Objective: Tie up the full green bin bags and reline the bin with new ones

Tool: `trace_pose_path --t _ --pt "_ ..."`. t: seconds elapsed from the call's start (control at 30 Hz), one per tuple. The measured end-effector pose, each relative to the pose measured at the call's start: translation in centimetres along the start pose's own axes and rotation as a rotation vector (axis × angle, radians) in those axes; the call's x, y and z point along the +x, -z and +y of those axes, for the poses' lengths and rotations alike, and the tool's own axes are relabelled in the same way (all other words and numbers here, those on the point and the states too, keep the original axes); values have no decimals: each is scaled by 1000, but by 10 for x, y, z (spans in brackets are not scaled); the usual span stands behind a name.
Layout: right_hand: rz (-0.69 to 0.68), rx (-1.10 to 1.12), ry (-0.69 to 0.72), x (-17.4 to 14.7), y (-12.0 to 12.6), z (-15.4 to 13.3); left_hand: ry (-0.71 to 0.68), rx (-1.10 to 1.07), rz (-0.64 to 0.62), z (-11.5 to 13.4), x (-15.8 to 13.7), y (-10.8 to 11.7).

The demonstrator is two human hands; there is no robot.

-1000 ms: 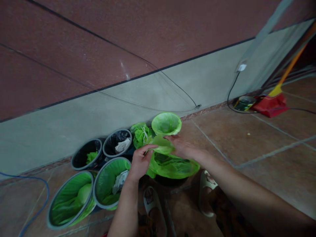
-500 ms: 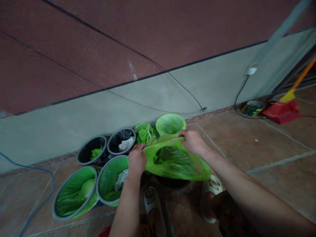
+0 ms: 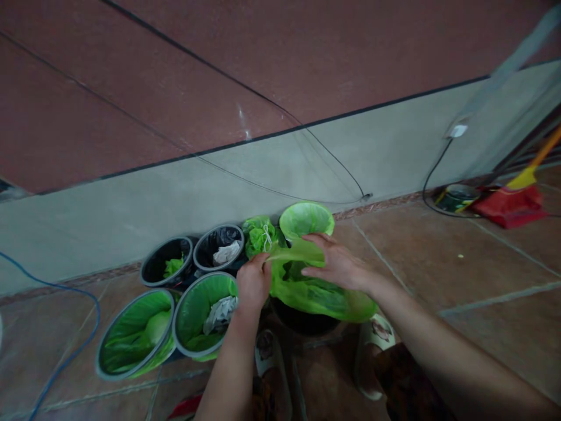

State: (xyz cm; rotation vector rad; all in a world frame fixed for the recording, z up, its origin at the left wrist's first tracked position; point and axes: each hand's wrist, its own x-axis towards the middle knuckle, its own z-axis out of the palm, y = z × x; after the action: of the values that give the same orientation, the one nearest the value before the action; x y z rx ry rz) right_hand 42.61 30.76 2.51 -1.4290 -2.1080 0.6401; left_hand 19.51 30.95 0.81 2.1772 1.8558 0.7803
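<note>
A thin green bin bag (image 3: 298, 292) hangs spread over a dark bin (image 3: 302, 318) in front of my feet. My left hand (image 3: 254, 282) is closed on the bag's left edge, pinching its rim. Over the bag's far side, my right hand (image 3: 333, 261) has its thumb and fingers apart, with the plastic rim lying between or against them. The bag's mouth gapes toward me, and its right side droops past the bin's edge. Much of the bin is covered by the bag.
Left stand two green-lined bins (image 3: 134, 333) and two black-lined bins (image 3: 166, 261), some holding crumpled plastic. A tied green bag (image 3: 258, 235) and a green-lined bin (image 3: 307, 219) sit by the wall. A red dustpan (image 3: 511, 206), a tin (image 3: 457, 197) and a blue cable (image 3: 90, 339) lie farther out.
My right hand has loosened from its pinch on the rim and spread its fingers over the bag's mouth. The left keeps its hold. The view has shifted slightly.
</note>
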Motion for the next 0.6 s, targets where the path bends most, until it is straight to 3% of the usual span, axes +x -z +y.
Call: trace_pose_path --t 0.13,0.23,0.3,0.4,0.53,0.6 --pt "-24 -50 153 7 -5 -20 -23 41 -76 28 -8 -12" --pt "-65 -125 91 11 -9 -21 -1 62 -85 38 -11 -15" --pt "-19 -135 52 13 -11 -17 39 20 -76 39 -11 -15" --pt "94 -139 31 14 -11 -13 145 -182 -74 36 -9 -16" --pt "188 -146 -5 15 -9 -12 246 -576 -180 29 -6 -19" --pt "229 -131 -37 16 -8 -13 252 -580 -181 26 -5 -21"
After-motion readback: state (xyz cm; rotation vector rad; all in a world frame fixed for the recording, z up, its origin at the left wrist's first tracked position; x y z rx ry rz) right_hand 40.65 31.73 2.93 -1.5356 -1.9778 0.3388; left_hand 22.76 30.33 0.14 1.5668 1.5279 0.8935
